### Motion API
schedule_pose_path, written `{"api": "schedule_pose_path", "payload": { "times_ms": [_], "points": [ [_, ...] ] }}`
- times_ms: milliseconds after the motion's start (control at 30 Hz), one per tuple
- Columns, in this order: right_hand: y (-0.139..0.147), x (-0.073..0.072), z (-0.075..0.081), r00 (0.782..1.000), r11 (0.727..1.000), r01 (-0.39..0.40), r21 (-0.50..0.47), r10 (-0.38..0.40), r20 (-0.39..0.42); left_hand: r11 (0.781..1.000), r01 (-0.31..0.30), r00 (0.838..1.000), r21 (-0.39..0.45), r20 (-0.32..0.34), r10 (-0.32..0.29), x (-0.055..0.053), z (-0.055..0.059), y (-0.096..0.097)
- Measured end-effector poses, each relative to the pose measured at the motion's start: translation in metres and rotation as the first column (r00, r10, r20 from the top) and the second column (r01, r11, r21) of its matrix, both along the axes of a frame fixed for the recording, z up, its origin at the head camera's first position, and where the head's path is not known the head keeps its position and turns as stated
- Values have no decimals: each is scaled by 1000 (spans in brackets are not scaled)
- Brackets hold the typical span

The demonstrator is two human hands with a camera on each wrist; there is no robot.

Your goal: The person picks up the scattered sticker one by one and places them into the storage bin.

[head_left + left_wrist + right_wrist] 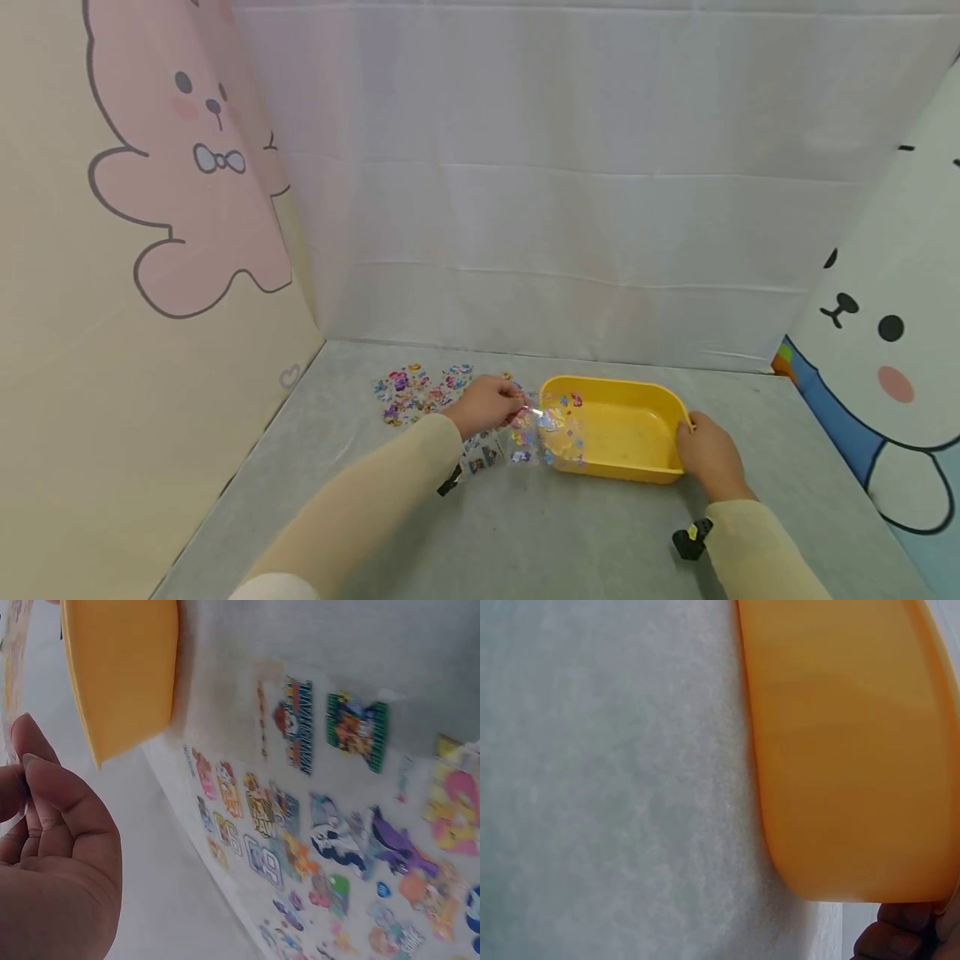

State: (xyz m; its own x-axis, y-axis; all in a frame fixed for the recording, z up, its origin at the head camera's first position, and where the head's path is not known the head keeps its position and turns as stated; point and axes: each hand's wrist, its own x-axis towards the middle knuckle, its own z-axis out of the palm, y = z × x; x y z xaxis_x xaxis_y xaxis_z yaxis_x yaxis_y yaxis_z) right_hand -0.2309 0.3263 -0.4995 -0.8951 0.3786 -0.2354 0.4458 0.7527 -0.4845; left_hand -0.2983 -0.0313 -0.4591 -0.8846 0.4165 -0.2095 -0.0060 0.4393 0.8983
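My left hand pinches a clear sticker sheet between thumb and fingers. Printed with small colourful motifs, the sheet hangs partly over the left rim of a yellow plastic basin. At the basin's right end my right hand grips the rim, and the right wrist view shows its curled fingers at the basin's edge. More clear sticker sheets lie spread on the table around and beyond my left hand. In the left wrist view, cartoon stickers show up close below the basin's corner.
A grey cloth-like cover lies over the table. Behind it hangs a white curtain. The left wall carries a pink cartoon bear, and a white cartoon figure is on the right wall.
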Motion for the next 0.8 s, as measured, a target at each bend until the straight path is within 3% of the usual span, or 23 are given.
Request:
{"api": "schedule_pose_path", "payload": {
  "times_ms": [167, 367, 567, 800],
  "points": [
    [-2, 1, 2, 1000, 1000, 0, -3, 0, 6, 999, -32, 999, -20, -28, 31, -5, -3, 18],
    [-2, 0, 1, 1000, 1000, 2, -4, -2, 4, 995, -97, 995, 19, -10, 97, -9, -4, 43],
    [1, 1, 1, 1000, 1000, -5, -3, 5, 12, 994, -97, 995, 40, -5, 98, -9, -2, 67],
    [-1, -1, 1, 1000, 1000, 2, -19, -2, 18, 992, -113, 987, -63, -122, 105, -16, -8, 77]
  ]
}}
